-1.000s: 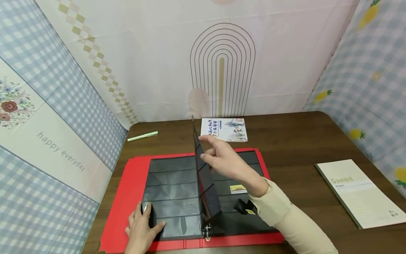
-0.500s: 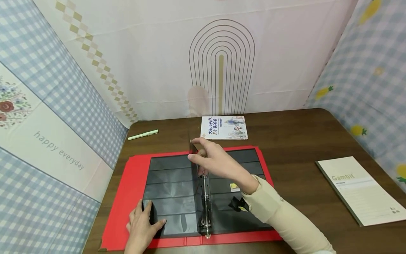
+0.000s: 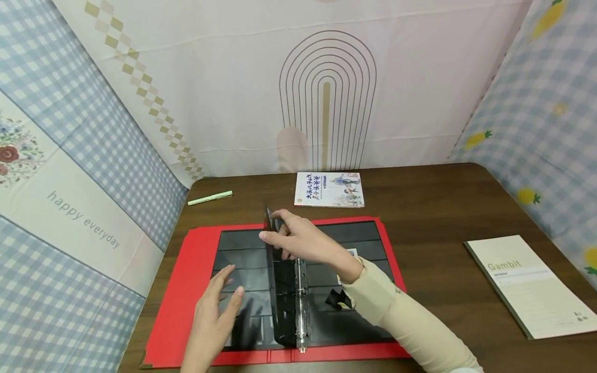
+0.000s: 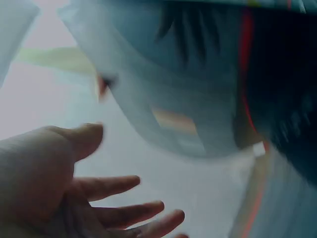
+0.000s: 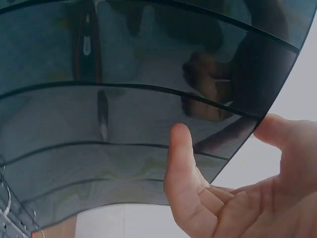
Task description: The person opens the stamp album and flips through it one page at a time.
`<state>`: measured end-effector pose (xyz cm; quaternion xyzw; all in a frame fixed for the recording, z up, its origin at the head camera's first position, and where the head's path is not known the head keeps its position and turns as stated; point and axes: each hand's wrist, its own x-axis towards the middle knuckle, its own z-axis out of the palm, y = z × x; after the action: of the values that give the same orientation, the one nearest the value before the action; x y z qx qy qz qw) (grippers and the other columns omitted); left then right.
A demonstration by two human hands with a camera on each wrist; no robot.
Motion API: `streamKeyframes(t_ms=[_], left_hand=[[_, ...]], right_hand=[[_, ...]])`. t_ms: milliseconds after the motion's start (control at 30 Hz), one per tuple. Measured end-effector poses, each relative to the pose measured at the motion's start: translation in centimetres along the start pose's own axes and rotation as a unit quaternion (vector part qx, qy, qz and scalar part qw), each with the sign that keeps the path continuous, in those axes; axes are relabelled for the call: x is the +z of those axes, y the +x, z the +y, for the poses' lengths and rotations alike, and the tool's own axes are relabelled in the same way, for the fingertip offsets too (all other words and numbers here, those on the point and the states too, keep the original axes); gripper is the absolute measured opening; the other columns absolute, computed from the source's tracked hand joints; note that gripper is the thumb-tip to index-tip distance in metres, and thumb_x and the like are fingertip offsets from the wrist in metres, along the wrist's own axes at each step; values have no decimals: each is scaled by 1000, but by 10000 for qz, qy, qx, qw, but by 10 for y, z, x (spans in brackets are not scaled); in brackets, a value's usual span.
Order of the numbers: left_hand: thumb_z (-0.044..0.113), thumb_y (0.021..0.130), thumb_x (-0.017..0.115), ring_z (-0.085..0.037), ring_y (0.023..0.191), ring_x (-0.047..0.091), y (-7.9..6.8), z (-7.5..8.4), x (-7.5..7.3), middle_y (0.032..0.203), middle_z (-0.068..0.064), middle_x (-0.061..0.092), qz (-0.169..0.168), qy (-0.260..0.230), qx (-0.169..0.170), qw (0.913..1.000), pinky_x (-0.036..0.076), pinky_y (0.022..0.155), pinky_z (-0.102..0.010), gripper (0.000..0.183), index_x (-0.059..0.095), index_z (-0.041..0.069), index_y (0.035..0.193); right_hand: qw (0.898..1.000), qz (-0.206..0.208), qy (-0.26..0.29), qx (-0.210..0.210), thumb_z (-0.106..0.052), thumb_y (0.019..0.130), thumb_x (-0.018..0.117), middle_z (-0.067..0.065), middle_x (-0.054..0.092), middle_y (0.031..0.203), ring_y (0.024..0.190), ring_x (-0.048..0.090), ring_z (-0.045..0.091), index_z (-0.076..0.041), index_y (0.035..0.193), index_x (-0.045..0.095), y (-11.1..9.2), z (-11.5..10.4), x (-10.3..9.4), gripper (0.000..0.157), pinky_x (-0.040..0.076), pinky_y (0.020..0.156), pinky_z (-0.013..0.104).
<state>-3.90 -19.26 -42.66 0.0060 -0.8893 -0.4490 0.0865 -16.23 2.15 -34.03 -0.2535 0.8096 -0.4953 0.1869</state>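
A red ring binder (image 3: 170, 316) lies spread on the table, with black pocket pages on both sides of its metal rings (image 3: 301, 298). My right hand (image 3: 303, 241) pinches the outer edge of one black pocket page (image 3: 283, 305), which stands nearly upright, leaning left. In the right wrist view, the thumb and a finger are on opposite faces of that page (image 5: 133, 119). My left hand (image 3: 212, 311) hovers over the left page, fingers spread, holding nothing. On the right page lies a small crumpled black piece (image 3: 338, 299); my right sleeve partly covers a small card nearby.
A pale green pen (image 3: 210, 198) lies at the back left of the brown table (image 3: 429, 217). Behind the binder is a white picture-covered book (image 3: 328, 189). A notebook marked Gambit (image 3: 531, 285) rests on the right. Cloth walls enclose the table.
My right hand has swung the black page leftward across the rings, uncovering them. My left hand has lifted off the left page's outer edge and moved slightly up and inward.
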Motion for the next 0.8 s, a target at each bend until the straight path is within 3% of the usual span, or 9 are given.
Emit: streamKeyframes(t_ms=[100,233,400,500,700,800], left_hand=[[23,106,56,-33,124,59,-1,15,2,146,-16,52,84,-505,446,9977,54,90,-52,48,45,10,151],[13,108,49,-27,123,61,-3,30,3,145,-11,55,133,-912,696,9933,56,86,-43,45,45,13,152],[12,109,44,-30,123,61,-8,44,2,149,-12,51,-64,-933,873,9918,57,85,-42,45,42,18,154],[11,109,43,-34,125,59,-7,48,2,151,-16,47,-147,-928,978,9908,57,84,-42,45,40,14,155],[17,110,45,-40,132,52,9,55,-2,156,-17,39,-448,-1284,883,9868,52,94,-55,48,36,3,155],[20,109,47,-42,135,48,13,56,-5,157,-19,38,-712,-1578,707,9824,53,93,-53,50,36,0,154]], right_hand=[[10000,-68,15,-60,-37,102,61,9,67,85,70,68,29,-4,151,38,5,-1,5,64,56,65,39],[9998,-65,-14,-187,-37,101,62,5,66,82,71,68,29,-1,151,37,9,-4,10,66,54,62,33],[9997,-87,7,-211,-35,101,63,4,65,84,71,68,28,0,152,34,11,-7,11,68,53,62,31],[9997,-71,-6,-215,-34,101,64,5,66,86,71,68,28,-2,153,33,10,-8,11,68,54,63,32],[9994,-123,-36,-313,-32,101,63,5,66,91,72,68,28,-3,154,31,9,-9,11,68,55,64,32],[9994,-176,16,-288,-31,102,63,6,66,94,74,68,30,-4,155,31,9,-9,12,68,56,65,33]])
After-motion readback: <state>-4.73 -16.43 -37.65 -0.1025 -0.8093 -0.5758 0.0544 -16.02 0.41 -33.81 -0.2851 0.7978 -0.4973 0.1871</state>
